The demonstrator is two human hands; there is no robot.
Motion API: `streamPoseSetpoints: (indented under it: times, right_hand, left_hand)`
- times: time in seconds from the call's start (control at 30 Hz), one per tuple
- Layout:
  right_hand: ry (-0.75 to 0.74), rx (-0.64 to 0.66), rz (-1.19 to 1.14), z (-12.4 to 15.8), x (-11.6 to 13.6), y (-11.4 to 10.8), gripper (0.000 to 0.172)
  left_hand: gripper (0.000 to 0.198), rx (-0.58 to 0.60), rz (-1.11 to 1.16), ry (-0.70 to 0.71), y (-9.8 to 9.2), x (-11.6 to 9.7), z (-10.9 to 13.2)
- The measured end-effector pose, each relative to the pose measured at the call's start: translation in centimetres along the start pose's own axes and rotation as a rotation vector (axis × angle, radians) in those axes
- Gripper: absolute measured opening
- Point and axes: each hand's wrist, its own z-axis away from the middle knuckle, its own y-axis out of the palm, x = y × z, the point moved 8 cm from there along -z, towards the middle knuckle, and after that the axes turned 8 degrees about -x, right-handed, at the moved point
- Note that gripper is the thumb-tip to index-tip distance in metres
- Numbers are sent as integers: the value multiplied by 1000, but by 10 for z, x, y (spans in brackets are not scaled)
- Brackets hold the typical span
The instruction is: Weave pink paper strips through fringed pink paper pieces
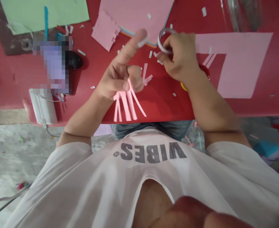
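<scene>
My left hand (118, 74) is closed, thumb against curled fingers, on a fringed piece of pink paper (125, 106) whose narrow strips hang toward me. Its index finger points out, with a small whitish piece of tape (143, 41) on the tip. A roll of tape (161, 41), seen as a pale ring, is gripped by my right hand (181, 53). Loose pink strips (147, 79) lie on the red table (163, 104) between the hands. Under my right forearm, a yellow curved edge (183, 86) and a red one (204, 70) show partly; their kind is hidden.
A cut pink sheet (244, 66) lies at right, a pink paper stack (134, 15) and notched pink piece (105, 31) at the back. A green sheet (46, 14), black mouse (74, 59) and white power bank-like box (43, 107) are at left. White scraps are scattered about.
</scene>
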Motion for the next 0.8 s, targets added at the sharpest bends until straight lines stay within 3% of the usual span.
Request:
streamPoseSetpoints:
  times: [0.07, 0.17, 0.3, 0.4, 0.57, 0.67, 0.8]
  right_hand:
    - [-14, 25, 149, -1, -7, 4, 18]
    - [-69, -89, 227, -1, 6, -9, 17]
    - [-181, -284, 4, 13, 38, -35, 18]
    - [-241, -230, -55, 27, 50, -33, 33]
    - [-136, -106, -57, 39, 43, -20, 42]
    - [-174, -112, -32, 36, 46, -20, 32]
    - [-388, -254, 4, 33, 64, -32, 10]
  left_hand:
    - [104, -83, 19, 42, -15, -5, -5]
    - [104, -150, -8, 16, -21, -2, -7]
    - [99, -31, 65, -72, -3, 10, -4]
    - [104, -40, 47, -165, -1, 23, -2]
    - [102, -110, -58, -273, -3, 39, 1]
    - [101, -96, -57, -290, -2, 43, 0]
    - [102, -90, -75, -288, -7, 46, -2]
